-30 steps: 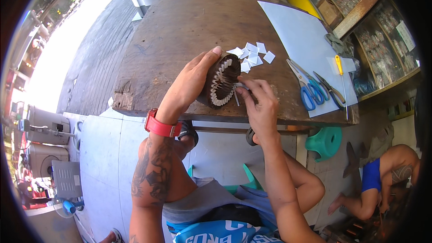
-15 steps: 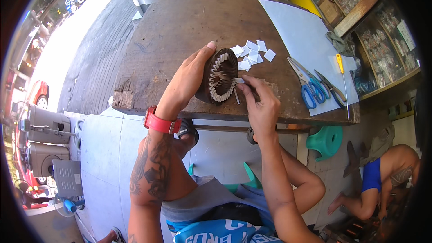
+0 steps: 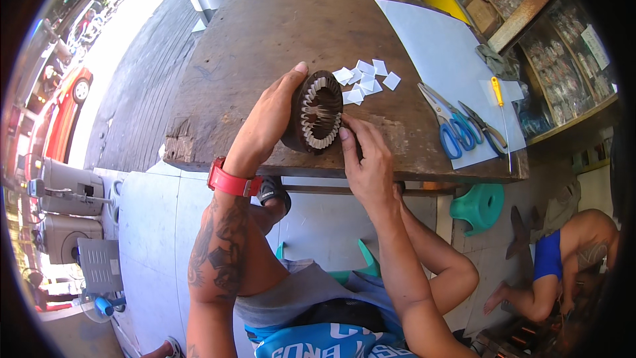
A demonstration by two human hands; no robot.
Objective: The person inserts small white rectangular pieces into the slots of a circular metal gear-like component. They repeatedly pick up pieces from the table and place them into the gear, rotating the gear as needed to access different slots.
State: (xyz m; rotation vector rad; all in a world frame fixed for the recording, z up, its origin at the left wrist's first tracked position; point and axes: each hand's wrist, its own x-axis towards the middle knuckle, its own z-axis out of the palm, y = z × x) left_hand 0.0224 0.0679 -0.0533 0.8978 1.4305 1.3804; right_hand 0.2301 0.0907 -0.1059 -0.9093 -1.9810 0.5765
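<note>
My left hand (image 3: 270, 118), with a red watch at the wrist, grips a dark ring-shaped motor stator (image 3: 296, 122) from its left side. The stator stands tilted on edge near the front of the wooden table, its open face turned right. White paper slot liners (image 3: 308, 126) line its toothed inner edge. My right hand (image 3: 368, 162) is closed, thumb and forefinger pinched against the stator's right rim; what is between the fingertips, if anything, is hidden. Several small white paper pieces (image 3: 367, 83) lie loosely just behind the stator.
On the wooden table (image 3: 232, 46), a large white sheet (image 3: 430, 46) bears blue-handled scissors (image 3: 452, 134), pliers (image 3: 489, 131) and a yellow-handled screwdriver (image 3: 497, 93). A green stool (image 3: 478, 209) stands below at right. Another person (image 3: 563, 258) crouches at the lower right.
The small white paper piece at my right fingertips no longer shows there. My right hand has moved left against the stator rim. The left hand still holds the stator.
</note>
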